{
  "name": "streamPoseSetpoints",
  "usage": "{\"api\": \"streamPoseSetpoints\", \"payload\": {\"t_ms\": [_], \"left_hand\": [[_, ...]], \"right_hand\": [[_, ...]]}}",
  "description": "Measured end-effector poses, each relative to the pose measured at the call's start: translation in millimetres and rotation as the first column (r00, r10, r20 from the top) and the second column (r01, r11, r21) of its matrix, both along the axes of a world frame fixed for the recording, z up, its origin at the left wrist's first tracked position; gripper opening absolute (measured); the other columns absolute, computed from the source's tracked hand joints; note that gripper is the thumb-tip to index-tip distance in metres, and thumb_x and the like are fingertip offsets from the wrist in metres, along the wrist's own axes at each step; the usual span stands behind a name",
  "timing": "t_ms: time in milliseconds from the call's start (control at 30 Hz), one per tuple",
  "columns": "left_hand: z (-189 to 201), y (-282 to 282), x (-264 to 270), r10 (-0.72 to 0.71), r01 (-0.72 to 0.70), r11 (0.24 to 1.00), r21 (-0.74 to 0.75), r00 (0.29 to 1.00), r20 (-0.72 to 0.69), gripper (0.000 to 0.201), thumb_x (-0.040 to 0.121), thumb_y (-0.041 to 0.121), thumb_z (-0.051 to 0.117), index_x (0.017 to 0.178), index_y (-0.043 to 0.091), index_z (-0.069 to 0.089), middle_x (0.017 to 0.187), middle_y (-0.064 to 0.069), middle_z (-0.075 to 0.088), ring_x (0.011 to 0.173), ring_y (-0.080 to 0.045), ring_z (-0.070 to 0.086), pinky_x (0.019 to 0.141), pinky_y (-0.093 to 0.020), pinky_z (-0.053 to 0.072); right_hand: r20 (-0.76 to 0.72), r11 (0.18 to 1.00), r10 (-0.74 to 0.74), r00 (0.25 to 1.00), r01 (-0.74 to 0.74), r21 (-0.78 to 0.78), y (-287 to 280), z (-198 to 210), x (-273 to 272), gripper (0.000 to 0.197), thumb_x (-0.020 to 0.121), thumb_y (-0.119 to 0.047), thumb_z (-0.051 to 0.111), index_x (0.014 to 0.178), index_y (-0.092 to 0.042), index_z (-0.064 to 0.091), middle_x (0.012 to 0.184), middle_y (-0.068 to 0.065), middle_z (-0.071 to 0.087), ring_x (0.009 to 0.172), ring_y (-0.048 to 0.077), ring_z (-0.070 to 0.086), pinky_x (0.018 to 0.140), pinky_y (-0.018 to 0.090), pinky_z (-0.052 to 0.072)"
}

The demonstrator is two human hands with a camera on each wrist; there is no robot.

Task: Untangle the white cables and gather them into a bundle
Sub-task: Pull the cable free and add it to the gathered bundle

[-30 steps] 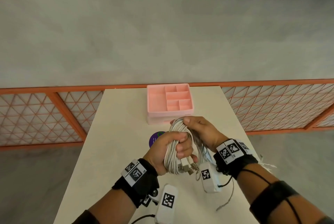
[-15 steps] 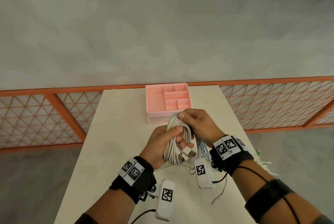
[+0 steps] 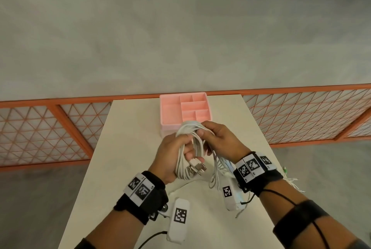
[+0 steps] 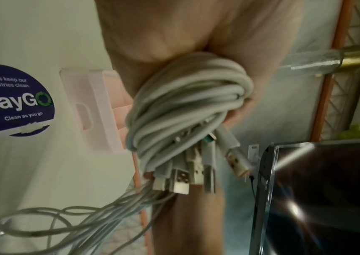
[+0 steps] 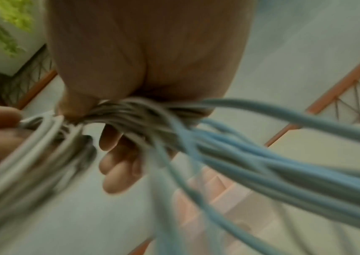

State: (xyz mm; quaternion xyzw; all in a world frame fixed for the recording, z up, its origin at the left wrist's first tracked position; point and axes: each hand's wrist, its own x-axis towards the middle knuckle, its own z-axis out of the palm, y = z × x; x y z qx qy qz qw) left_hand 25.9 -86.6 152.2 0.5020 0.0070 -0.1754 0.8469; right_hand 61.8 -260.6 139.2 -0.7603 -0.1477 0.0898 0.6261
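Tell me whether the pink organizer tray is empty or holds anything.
Empty, as far as shown: the pink organizer tray has bare compartments in the head view, though the white cables and hands hide its near edge.

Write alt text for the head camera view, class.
Two hands, left hand and right hand, hold a coiled bundle of white cables above a pale table. Loose cable ends trail down onto the table, and a pink tray sits just behind.

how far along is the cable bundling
Mostly done: the cables are looped into a coil, plugs hanging together at one end. In hand: the left hand grips the coil and the right hand holds its top. Left: loose strands trailing on the table.
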Motion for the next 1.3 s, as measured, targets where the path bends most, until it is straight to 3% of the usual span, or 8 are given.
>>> {"api": "streamPoseSetpoints", "payload": {"t_ms": [167,300,433,533,667,867,1100,1300], "left_hand": [[11.1,11.4,-1.0,-0.07,0.072,0.996,-0.046,0.997,0.034,0.052,0.1,0.008,0.041,0.054,0.013,0.065,0.051,-0.003,0.032,0.045,-0.015,0.034,0.068,-0.042,0.055],[12.3,14.0,2.4,-0.054,0.062,0.988,-0.14,0.997,0.056,0.035,0.092,0.014,0.05,0.057,0.012,0.051,0.052,-0.002,0.033,0.046,-0.015,0.035,0.068,-0.042,0.056],[23.5,18.5,10.6,0.026,-0.005,0.989,-0.148,0.991,0.135,0.033,0.09,0.014,0.051,0.057,0.01,0.047,0.051,-0.004,0.033,0.046,-0.016,0.034,0.065,-0.041,0.055],[27.9,21.0,13.6,0.036,-0.014,0.99,-0.142,0.987,0.157,0.03,0.086,0.015,0.057,0.059,0.009,0.044,0.052,-0.006,0.031,0.046,-0.019,0.034,0.066,-0.04,0.054],[30.6,28.2,12.3,0.057,-0.031,0.986,-0.162,0.985,0.161,0.03,0.081,0.02,0.062,0.061,0.009,0.042,0.052,-0.007,0.031,0.047,-0.018,0.034,0.071,-0.042,0.048],[46.0,24.5,14.1,0.188,-0.145,0.961,-0.234,0.967,0.174,0.027,0.087,0.017,0.054,0.061,0.015,0.047,0.053,-0.001,0.035,0.045,-0.012,0.037,0.067,-0.037,0.049],[41.9,15.1,19.7,0.413,-0.376,0.905,-0.197,0.889,0.197,0.024,0.092,0.012,0.055,0.068,0.014,0.053,0.056,-0.002,0.038,0.045,-0.013,0.039,0.067,-0.039,0.053],[23.7,12.3,24.0,0.563,-0.587,0.809,-0.024,0.763,0.317,0.019,0.09,0.014,0.058,0.071,0.015,0.059,0.053,0.003,0.046,0.047,-0.014,0.052,0.083,-0.069,0.053]], "right_hand": [[0.081,0.978,-0.003,0.997,0.02,-0.209,-15.4,-10.7,-1.2,0.026,0.098,-0.041,0.053,0.09,-0.017,0.06,0.054,-0.004,0.05,0.049,0.02,0.051,0.056,0.033,0.046],[0.287,0.9,0.019,0.958,0.109,-0.423,-16.1,-15.3,1.2,0.015,0.103,-0.034,0.045,0.107,-0.021,0.053,0.067,-0.003,0.057,0.062,0.017,0.059,0.067,0.04,0.052],[0.405,0.904,-0.035,0.914,0.201,-0.377,6.7,-21.9,-7.9,0.018,0.102,-0.025,0.047,0.117,-0.016,0.05,0.067,-0.003,0.058,0.059,0.016,0.056,0.062,0.041,0.049],[0.345,0.946,-0.124,0.93,0.216,-0.242,28.0,-26.9,-12.3,0.018,0.099,-0.021,0.053,0.117,-0.024,0.055,0.081,0.004,0.069,0.072,0.022,0.064,0.069,0.043,0.052],[0.295,0.983,-0.13,0.947,0.163,-0.088,46.7,-21.4,-21.6,0.022,0.097,-0.028,0.057,0.108,-0.048,0.055,0.084,-0.009,0.071,0.073,0.012,0.066,0.068,0.031,0.053],[0.096,0.989,-0.132,0.987,0.138,-0.058,66.8,-36.5,-31.1,0.011,0.099,-0.016,0.049,0.101,-0.025,0.055,0.055,0.003,0.059,0.045,0.017,0.056,0.049,0.031,0.047],[0.013,0.975,-0.167,0.986,0.167,-0.147,85.0,-49.1,-44.3,0.009,0.096,-0.018,0.051,0.087,-0.014,0.053,0.072,0.01,0.062,0.053,0.011,0.058,0.055,0.024,0.047],[0.046,0.962,-0.1,0.994,0.108,-0.249,89.1,-59.5,-53.5,0.009,0.088,-0.021,0.054,0.092,-0.028,0.051,0.083,-0.006,0.062,0.072,0.009,0.058,0.072,0.03,0.051]]}}
